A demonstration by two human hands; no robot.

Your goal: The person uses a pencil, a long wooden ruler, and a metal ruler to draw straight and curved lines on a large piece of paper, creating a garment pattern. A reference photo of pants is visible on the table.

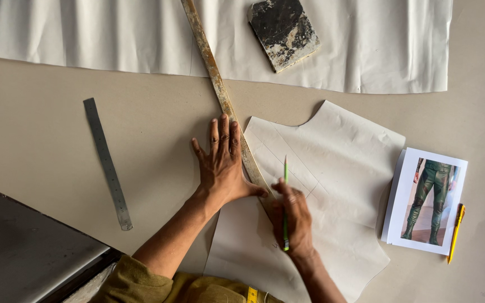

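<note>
Two bare hands work near the middle of the frame on a tan paper-covered table (40,140), and the things around them run from left to right as follows. At the lower left corner sits a dark grey slab (23,247) at the table's edge. To its upper right a short steel ruler (106,163) lies flat and alone on the tan surface, well apart from the hands. Along the top of the frame a wide white sheet (96,33) is spread out. From the top centre a long worn wooden straightedge (220,92) slants down toward the middle, crossing the white sheet and then the tan surface. The left hand (223,168) lies flat, fingers spread open and palm down, just beside the straightedge, with its thumb reaching across to the lower end of it. Just right of that, the right hand (294,219) has its fingers curled closed around a green pencil (286,196), whose tip points up along the straightedge's edge over a cut paper pattern piece (338,168) with faint drawn lines. Upper right of centre, a dark, scuffed block (283,32) rests on the white sheet. At the right, a printed photo of green trousers (429,199) lies touching the pattern piece's edge, and a yellow pen (456,233) lies just beside the photo.
</note>
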